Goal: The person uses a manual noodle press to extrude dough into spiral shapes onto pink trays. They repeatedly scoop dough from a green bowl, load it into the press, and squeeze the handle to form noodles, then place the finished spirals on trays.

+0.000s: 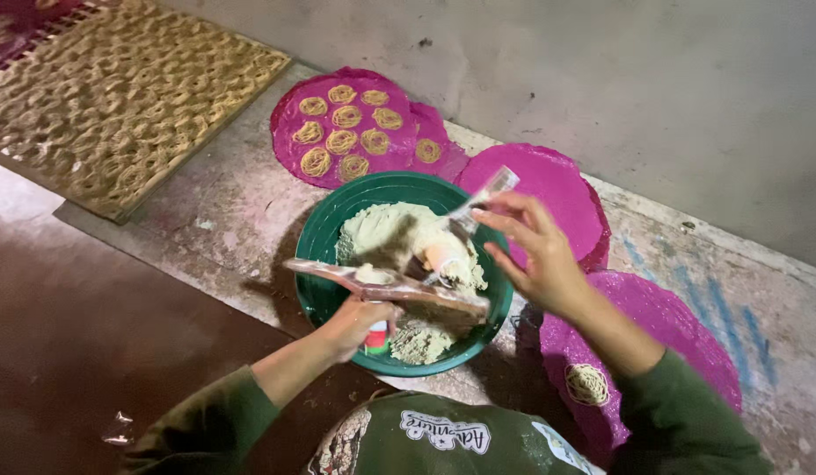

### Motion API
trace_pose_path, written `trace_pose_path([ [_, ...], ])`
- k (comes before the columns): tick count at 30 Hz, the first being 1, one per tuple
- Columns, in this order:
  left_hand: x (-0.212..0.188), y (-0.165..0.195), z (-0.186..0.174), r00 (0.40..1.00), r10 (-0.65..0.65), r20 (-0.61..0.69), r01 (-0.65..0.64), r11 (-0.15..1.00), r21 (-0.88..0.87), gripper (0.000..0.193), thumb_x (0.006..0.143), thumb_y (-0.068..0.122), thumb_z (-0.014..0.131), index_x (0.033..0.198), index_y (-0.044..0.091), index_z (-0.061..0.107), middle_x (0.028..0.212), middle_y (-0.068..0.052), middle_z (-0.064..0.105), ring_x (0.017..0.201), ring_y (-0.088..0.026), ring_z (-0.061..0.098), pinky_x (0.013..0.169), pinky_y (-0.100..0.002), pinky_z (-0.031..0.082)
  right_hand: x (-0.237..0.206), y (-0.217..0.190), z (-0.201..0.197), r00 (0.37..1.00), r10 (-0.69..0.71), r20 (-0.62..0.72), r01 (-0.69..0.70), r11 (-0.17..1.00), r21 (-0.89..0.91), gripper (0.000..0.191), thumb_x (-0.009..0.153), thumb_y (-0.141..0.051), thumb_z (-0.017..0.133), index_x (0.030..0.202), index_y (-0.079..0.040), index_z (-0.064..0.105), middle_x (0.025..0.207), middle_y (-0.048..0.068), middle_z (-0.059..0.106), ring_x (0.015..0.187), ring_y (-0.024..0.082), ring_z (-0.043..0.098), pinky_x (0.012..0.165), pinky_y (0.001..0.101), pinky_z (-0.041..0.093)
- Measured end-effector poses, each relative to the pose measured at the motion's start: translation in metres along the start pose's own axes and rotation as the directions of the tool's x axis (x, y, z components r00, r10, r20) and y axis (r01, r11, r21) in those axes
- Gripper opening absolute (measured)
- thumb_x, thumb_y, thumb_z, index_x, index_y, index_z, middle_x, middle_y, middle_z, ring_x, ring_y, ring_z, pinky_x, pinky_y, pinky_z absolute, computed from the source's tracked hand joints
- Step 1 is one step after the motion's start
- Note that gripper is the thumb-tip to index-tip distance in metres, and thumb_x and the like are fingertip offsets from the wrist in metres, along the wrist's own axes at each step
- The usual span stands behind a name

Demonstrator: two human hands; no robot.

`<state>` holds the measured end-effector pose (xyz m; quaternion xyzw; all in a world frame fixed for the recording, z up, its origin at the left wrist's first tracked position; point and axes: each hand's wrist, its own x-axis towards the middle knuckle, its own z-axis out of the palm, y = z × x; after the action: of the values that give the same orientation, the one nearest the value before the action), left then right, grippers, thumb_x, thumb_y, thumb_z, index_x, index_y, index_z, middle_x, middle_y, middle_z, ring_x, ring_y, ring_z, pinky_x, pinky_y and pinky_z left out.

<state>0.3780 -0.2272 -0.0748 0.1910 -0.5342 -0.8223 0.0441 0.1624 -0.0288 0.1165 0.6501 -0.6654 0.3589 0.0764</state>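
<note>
The left hand (351,324) grips a wooden press (386,285) over the green bowl (324,230) of dough (399,230). The right hand (531,251) pinches a spoon (478,200) above it.

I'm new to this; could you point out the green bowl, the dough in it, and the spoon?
green bowl (324,230): head view, bare left rim.
dough (386,230): head view, top of the mound.
spoon (485,192): head view, its handle.

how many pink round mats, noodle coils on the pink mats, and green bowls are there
pink round mats: 4
noodle coils on the pink mats: 10
green bowls: 1
total: 15

Nine coils lie on the far mats, one on the near mat. Coils on the woven tray are not counted.
</note>
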Motion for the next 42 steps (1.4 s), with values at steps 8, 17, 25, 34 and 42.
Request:
trace_pose_path([
  [8, 0.006, 0.025, 0.014, 0.781, 0.561, -0.273, -0.436, 0.804, 0.405, 0.020, 0.089, 0.001, 0.068, 0.109, 0.002, 0.065, 0.092, -0.005, 0.065, 0.082, -0.015, 0.059, 0.072, -0.033, 0.049, -0.016, -0.035, 0.069, 0.905, 0.283, -0.319, -0.220, 0.951, 0.218, 0.028, 0.086, -0.006, 0.082, 0.114, -0.005, 0.075, 0.110, 0.011, 0.072, 0.096, 0.017, 0.074, 0.086, 0.0304, 0.063],
  [17, -0.006, 0.071, 0.026, 0.498, 0.866, -0.051, -0.335, 0.247, 0.909, 0.068, 0.083, 0.011, 0.077, 0.145, 0.000, 0.051, 0.137, -0.019, 0.059, 0.121, -0.035, 0.061, 0.097, -0.042, 0.052, 0.002, -0.045, 0.101, 0.987, 0.158, 0.041, -0.151, 0.787, 0.598, 0.010, 0.094, -0.002, 0.073, 0.104, -0.004, 0.073, 0.108, 0.010, 0.068, 0.099, 0.014, 0.070, 0.086, 0.0282, 0.063],
  [25, -0.009, 0.057, 0.017, 0.551, 0.833, 0.044, -0.296, 0.146, 0.944, 0.058, 0.087, 0.021, 0.075, 0.141, 0.012, 0.056, 0.150, -0.010, 0.056, 0.131, -0.031, 0.060, 0.108, -0.044, 0.052, 0.035, -0.060, 0.094, 0.965, -0.149, 0.215, 0.086, 0.957, 0.278, 0.031, 0.088, -0.004, 0.077, 0.118, -0.003, 0.070, 0.104, 0.011, 0.070, 0.096, 0.025, 0.066, 0.083, 0.0367, 0.055],
  [34, -0.002, 0.039, 0.010, 0.603, 0.797, 0.004, -0.181, 0.132, 0.975, 0.065, 0.081, 0.026, 0.078, 0.140, 0.008, 0.055, 0.146, -0.014, 0.056, 0.131, -0.038, 0.055, 0.103, -0.048, 0.048, 0.033, -0.071, 0.090, 0.979, -0.138, 0.153, 0.123, 0.987, 0.100, 0.023, 0.088, -0.013, 0.076, 0.110, -0.007, 0.070, 0.114, 0.015, 0.063, 0.104, 0.035, 0.061, 0.090, 0.0435, 0.051],
  [42, -0.004, 0.025, -0.036, 0.562, 0.763, -0.319, -0.498, 0.620, 0.606, 0.058, 0.096, 0.009, 0.081, 0.145, 0.001, 0.052, 0.129, -0.011, 0.070, 0.116, -0.015, 0.069, 0.102, -0.028, 0.055, -0.046, 0.018, 0.151, 0.882, 0.068, 0.466, 0.069, 0.960, -0.270, 0.038, 0.083, -0.019, 0.072, 0.119, -0.007, 0.068, 0.104, 0.013, 0.064, 0.095, 0.030, 0.066, 0.074, 0.0412, 0.056],
])
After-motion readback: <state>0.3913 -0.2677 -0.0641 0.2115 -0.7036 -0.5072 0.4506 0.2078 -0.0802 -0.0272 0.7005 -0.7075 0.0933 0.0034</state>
